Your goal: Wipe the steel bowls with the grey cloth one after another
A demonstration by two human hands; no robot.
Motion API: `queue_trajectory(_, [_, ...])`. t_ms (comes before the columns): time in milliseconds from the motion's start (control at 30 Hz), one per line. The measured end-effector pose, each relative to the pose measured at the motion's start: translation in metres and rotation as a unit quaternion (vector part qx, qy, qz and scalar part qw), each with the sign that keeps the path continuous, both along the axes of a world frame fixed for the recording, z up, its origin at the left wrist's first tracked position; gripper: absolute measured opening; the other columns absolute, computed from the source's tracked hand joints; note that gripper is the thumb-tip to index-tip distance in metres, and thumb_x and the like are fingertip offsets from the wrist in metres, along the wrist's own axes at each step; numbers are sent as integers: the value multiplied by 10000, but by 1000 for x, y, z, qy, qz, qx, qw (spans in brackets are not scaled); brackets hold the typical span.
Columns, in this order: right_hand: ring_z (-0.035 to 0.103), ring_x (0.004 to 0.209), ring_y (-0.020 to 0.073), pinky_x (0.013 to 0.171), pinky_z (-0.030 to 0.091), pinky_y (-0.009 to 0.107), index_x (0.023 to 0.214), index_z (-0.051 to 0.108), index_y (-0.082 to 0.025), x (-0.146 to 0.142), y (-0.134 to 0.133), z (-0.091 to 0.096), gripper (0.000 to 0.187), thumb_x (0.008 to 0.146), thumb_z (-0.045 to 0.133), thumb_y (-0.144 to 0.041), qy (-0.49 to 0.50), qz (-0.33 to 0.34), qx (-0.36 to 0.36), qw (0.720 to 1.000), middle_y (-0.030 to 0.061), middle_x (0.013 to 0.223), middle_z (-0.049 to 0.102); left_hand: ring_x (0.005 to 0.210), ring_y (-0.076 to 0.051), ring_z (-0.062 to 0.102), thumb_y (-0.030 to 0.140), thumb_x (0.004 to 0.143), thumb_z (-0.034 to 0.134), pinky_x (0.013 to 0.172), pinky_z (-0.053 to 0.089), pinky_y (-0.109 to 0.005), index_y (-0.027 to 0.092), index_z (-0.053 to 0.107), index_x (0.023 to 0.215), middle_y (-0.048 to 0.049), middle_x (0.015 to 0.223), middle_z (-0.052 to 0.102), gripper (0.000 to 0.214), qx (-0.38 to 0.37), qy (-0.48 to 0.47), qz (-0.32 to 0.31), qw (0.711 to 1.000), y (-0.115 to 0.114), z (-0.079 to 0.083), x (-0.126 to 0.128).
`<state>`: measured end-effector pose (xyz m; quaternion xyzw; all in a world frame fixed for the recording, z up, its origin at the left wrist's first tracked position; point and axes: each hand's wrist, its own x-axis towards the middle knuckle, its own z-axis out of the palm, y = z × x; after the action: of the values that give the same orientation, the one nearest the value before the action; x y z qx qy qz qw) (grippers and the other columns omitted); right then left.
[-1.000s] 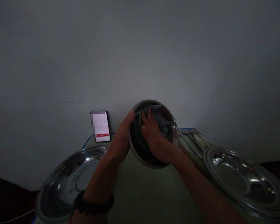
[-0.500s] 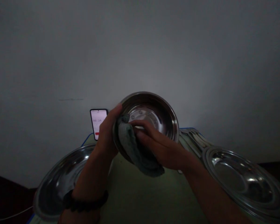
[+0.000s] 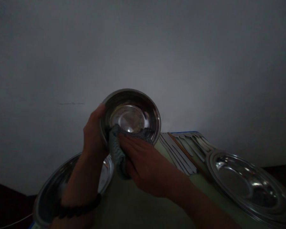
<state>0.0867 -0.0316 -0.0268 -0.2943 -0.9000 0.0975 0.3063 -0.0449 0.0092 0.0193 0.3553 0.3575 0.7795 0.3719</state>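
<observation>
A steel bowl is held up in front of the wall, its inside facing me. My left hand grips its left rim, thumb over the edge. My right hand presses a grey cloth against the bowl's lower rim, fingers closed on the cloth. A dark bead bracelet sits on my left wrist.
A large steel plate lies at the lower left under my left arm. Another steel plate lies at the right. Several pieces of cutlery lie in a row between them on the pale green table. A plain wall fills the background.
The bowl and both hands have moved left and slightly up, hiding the phone. The cloth has moved from inside the bowl to its lower rim.
</observation>
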Motion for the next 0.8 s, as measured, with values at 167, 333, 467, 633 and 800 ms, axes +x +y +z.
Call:
queue_trajectory(167, [381, 1355, 208, 1168, 237, 412, 1367, 457, -103, 14, 7, 3, 469, 967, 320, -306, -72, -86, 23, 993, 96, 1451, 442, 1009, -189, 625, 308, 798, 582, 875, 531, -291, 191, 632, 728, 16, 741, 678, 145, 10, -17, 17, 1000, 2, 0, -12])
queue_trajectory(333, [242, 1417, 267, 1169, 181, 496, 1376, 430, -37, 33, 14, -3, 524, 964, 300, -333, -127, -201, 25, 971, 148, 1481, 360, 1019, -206, 634, 386, 762, 635, 903, 506, -303, 205, 687, 761, 18, 760, 703, 189, -44, 22, -68, 996, -6, 0, 0])
queue_trajectory(467, [175, 1435, 284, 1167, 153, 521, 1410, 361, -24, 42, 24, -10, 549, 944, 350, -313, -138, -279, 53, 949, 136, 1525, 248, 949, -245, 666, 417, 715, 666, 796, 556, -325, 217, 659, 631, 9, 631, 685, 217, -50, 46, -125, 990, -9, -4, 14])
queue_trajectory(633, [70, 1453, 272, 1175, 78, 527, 1458, 272, -65, 49, 34, -8, 562, 926, 343, -231, -108, -325, 89, 935, 78, 1567, 105, 959, -248, 669, 435, 760, 620, 834, 541, -330, 192, 713, 768, -19, 732, 734, 260, -68, 58, -229, 969, -5, -12, 26])
queue_trajectory(800, [-44, 1452, 267, 1172, 43, 536, 1478, 183, -42, 43, 37, -6, 601, 954, 280, -321, -57, -300, 56, 950, 98, 1578, 6, 1065, -246, 633, 477, 829, 544, 954, 473, -357, 191, 716, 996, -38, 948, 751, 374, -75, 33, -324, 942, -3, -22, 38])
